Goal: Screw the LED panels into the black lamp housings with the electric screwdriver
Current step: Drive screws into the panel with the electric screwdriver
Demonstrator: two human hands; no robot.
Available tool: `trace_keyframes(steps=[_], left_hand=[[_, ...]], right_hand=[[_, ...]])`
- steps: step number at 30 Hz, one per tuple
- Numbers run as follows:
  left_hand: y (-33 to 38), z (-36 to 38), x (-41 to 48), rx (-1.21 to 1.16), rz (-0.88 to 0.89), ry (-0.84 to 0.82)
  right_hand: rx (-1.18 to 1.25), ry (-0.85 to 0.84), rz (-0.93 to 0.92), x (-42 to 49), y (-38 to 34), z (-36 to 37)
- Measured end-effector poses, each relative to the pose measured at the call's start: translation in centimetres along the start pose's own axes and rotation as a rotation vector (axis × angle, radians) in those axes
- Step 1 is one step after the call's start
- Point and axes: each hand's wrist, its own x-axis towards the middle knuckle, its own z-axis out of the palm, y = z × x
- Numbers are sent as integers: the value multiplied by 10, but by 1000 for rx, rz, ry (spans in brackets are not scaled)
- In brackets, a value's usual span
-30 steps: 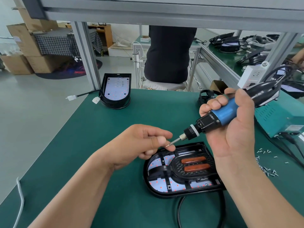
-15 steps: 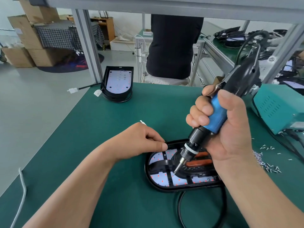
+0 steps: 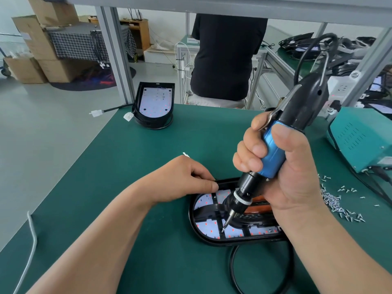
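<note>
Now the electric screwdriver (image 3: 273, 149) stands steeply upright, where a second ago it lay almost level with its bit at the fingertips of the left hand (image 3: 182, 179). The right hand (image 3: 292, 170) wraps all its fingers and thumb tightly round the blue barrel. The bit tip, with what looks like a small screw on it, touches the LED panel (image 3: 206, 227) near the 6 o'clock edge of the lamp housing (image 3: 212, 240). That housing lies flat at about 5 o'clock on the green mat (image 3: 127, 166). The left hand has left the bit and now sits at the housing's 11 o'clock rim, fingers curled and thumb tip against the rim; whether it pinches the rim or only steadies it I cannot tell. By my reading the screw is loaded and placed, so driving it is the step in hand. Loose screws (image 3: 333, 200) lie at 3 o'clock of the housing, and a second housing (image 3: 154, 105) waits at 11 o'clock on the mat.
</note>
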Motion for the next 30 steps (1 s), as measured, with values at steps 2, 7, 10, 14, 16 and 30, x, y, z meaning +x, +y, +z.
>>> trace_keyframes(steps=[2,7,10,14,16,30], left_hand=[[2,1,-1,-1,-9,1],[4,2,-1,30,-23,5],[5,3,0,21,-12,-4],[9,5,-2,26,48,-24],[11,5,-3,23,59,-22],[7,3,-6,-11,0,-13]], right_hand=[[7,-41,5,-1,1,2],[59,-162,23,-5,0,3],[78,-221,66,-5,1,6],[86,-313,104,-6,6,11],[75,-339,109,-6,6,12],[122,-63,-99,-2,-5,-2]])
